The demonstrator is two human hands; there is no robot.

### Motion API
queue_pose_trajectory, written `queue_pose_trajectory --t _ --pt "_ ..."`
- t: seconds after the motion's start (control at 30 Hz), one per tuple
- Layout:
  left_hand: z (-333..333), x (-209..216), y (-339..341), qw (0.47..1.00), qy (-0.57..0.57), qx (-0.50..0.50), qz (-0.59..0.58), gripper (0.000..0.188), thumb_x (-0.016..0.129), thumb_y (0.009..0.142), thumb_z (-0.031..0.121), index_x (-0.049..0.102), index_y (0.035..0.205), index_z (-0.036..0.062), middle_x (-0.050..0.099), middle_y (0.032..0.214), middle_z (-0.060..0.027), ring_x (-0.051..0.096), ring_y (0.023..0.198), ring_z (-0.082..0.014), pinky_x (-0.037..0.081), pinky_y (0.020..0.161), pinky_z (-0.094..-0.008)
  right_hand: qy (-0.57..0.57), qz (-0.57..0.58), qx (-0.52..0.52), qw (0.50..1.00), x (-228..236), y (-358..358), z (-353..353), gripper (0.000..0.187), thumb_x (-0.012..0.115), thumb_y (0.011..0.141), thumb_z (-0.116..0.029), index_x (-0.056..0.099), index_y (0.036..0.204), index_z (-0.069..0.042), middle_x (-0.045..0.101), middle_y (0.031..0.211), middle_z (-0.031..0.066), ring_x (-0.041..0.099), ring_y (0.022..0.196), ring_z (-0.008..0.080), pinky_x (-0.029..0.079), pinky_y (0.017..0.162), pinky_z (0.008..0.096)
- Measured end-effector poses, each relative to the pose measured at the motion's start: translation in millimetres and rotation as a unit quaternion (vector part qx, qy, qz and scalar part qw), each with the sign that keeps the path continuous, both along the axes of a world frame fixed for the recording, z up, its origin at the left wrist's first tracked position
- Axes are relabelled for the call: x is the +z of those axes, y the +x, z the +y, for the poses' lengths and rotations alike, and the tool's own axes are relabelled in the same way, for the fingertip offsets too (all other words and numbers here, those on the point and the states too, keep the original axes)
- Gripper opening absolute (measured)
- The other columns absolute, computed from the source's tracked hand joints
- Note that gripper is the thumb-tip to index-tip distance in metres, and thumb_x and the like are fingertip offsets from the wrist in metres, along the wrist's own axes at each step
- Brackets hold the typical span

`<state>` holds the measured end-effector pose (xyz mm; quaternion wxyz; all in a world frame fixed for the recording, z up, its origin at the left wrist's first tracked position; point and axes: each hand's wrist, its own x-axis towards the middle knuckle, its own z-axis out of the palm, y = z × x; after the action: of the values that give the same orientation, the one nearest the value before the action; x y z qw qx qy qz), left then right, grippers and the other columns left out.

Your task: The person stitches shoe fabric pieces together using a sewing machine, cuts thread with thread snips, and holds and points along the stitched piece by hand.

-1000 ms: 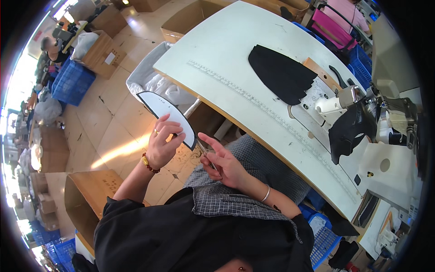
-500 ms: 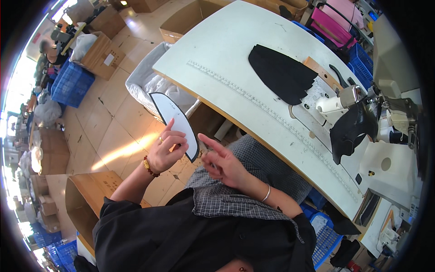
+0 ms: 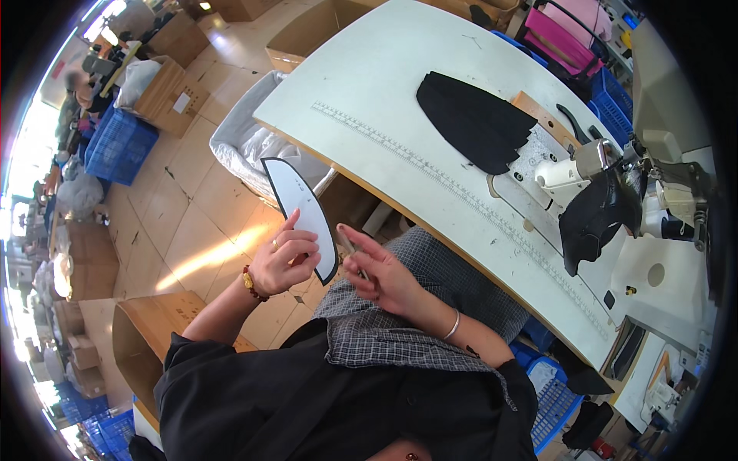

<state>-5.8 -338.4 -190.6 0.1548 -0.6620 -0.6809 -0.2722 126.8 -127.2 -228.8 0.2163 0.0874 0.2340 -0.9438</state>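
My left hand (image 3: 283, 260) grips a white, crescent-shaped panel (image 3: 301, 201) with a black edge, held up off the near side of the table. Its fingers curl against the panel's face and hide part of it. Beside the panel's lower right edge is my right hand (image 3: 390, 283), its index finger stretched out. A small, slim metal tool (image 3: 350, 244) sits in that hand's grip; its exact kind is mostly hidden by the fingers. On the table, a stack of black cut fabric pieces (image 3: 473, 123) lies near the sewing machine (image 3: 565, 177). Another black piece (image 3: 596, 223) hangs over the machine's bed.
The white table (image 3: 369, 84) carries a printed ruler strip (image 3: 453, 184) along its near edge. A lined bin (image 3: 231, 142) stands under its left corner. Open cardboard boxes (image 3: 150, 326) and blue crates (image 3: 119, 146) stand on the tiled floor. A blue basket (image 3: 557, 407) is at lower right.
The white panel has shifted slightly right and down and tilted a little more upright. The metal tool in my right hand shows more clearly between the fingers.
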Motion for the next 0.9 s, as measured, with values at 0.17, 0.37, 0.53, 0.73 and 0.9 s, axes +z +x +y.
queue_pose_trajectory --t 0.17,0.37,0.53,0.73,0.9 --pt "1.3 -1.6 -1.2 1.000 0.002 0.015 0.020 0.019 0.076 0.071 -0.005 0.068 0.085 0.0047 0.062 0.098 -0.0073 0.066 0.100 -0.0251 0.046 0.110 -0.0605 0.008 -0.024 -0.023 0.999 -1.6 1.3 1.6 0.057 0.050 0.108 -0.018 0.029 0.161 -0.026 0.052 0.095 -0.0009 0.039 0.064 0.0059 0.033 0.051 0.0180" --pt "3.7 -3.8 -1.6 0.993 0.027 0.086 0.069 0.019 0.077 0.068 -0.001 0.069 0.084 0.0064 0.064 0.096 -0.0063 0.066 0.099 -0.0258 0.053 0.098 -0.0544 -0.037 0.030 0.063 0.997 -1.9 4.2 -0.8 0.060 0.052 0.108 -0.019 0.027 0.162 -0.026 0.055 0.096 0.0000 0.040 0.064 0.0061 0.033 0.051 0.0183" --pt "4.3 -6.2 -0.2 0.989 0.040 0.113 0.082 0.020 0.076 0.067 0.001 0.071 0.086 0.0066 0.064 0.097 -0.0059 0.065 0.100 -0.0262 0.054 0.094 -0.0518 0.000 -0.008 -0.004 1.000 -2.0 6.2 -3.5 0.057 0.052 0.108 -0.018 0.031 0.160 -0.025 0.055 0.096 0.0001 0.040 0.063 0.0062 0.033 0.051 0.0190" --pt "4.0 -5.7 0.1 0.994 0.022 0.090 0.059 0.020 0.075 0.067 -0.003 0.070 0.085 0.0056 0.063 0.095 -0.0066 0.066 0.100 -0.0258 0.054 0.099 -0.0545 0.030 -0.011 -0.015 0.999 1.2 5.4 -2.0 0.057 0.051 0.108 -0.018 0.031 0.161 -0.025 0.055 0.097 0.0006 0.039 0.063 0.0060 0.034 0.051 0.0189" --pt "3.1 -2.5 4.1 1.000 -0.007 -0.003 0.018 0.018 0.075 0.071 -0.005 0.069 0.085 0.0049 0.061 0.095 -0.0077 0.066 0.098 -0.0248 0.050 0.106 -0.0586 0.019 0.011 -0.012 1.000 4.2 3.6 3.8 0.059 0.051 0.108 -0.019 0.026 0.162 -0.023 0.054 0.095 0.0007 0.039 0.062 0.0053 0.034 0.051 0.0187"
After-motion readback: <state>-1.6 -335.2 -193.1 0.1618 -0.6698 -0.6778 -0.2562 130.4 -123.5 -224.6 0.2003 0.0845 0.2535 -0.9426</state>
